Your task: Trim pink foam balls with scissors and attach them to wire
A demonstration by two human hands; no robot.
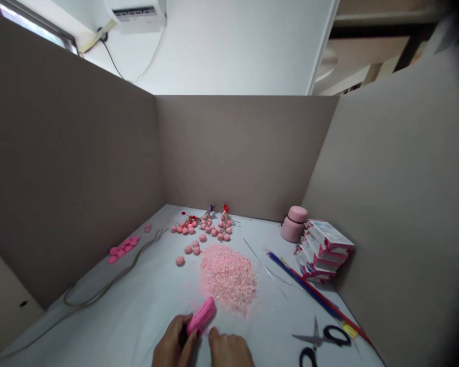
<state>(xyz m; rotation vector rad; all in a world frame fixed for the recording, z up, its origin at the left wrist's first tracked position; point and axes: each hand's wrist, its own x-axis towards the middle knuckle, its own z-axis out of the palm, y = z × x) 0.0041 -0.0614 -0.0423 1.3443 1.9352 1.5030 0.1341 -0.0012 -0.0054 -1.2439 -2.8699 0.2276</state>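
Observation:
My left hand [174, 341] is closed around a bright pink, elongated block [201, 315] with rounded ends and a groove along it; its kind is unclear. The block slants up to the right above the white table. Beside it, my right hand [230, 348] is curled with the knuckles up, and whatever its fingers may hold is hidden. Just beyond both hands lies a heap of pale pink shavings [229, 275]. Several pink balls [188, 249] sit behind and left of the heap. Farther back, bunches of pink balls [214, 231] are tied with string and red and purple ties.
Open scissors [316, 338] lie at the front right, near blue and red sticks [309, 288]. A thin needle-like rod [259, 259] lies beside the heap. Stacked boxes [323, 250] and a pink jar [294, 224] stand right; cords [115, 280] and pink discs [123, 248] lie left. Partitions enclose the table.

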